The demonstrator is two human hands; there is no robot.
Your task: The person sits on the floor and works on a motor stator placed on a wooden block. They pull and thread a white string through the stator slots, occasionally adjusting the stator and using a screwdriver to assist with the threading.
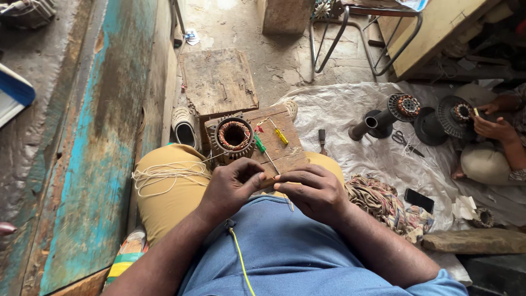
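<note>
My left hand (233, 185) and my right hand (309, 189) meet above my lap, fingers pinched together on a thin pale thread. A bundle of the same white string (164, 175) lies looped over my left knee. Just beyond my hands a round motor stator (234, 137) with copper windings sits on a small wooden board (285, 151). On that board lie a green-handled screwdriver (262, 147) and a yellow-handled one (281, 136). What exactly is between my fingertips is too small to tell beyond the thread.
A wooden stool (218, 81) stands beyond the board, a shoe (184, 129) beside it. On the white sheet (350, 109) lie scissors (404, 141), a phone (419, 200), a rag (383, 204) and motor parts (402, 107). Another person's hands (493, 127) work on a stator at right. A painted wall (98, 137) runs along the left.
</note>
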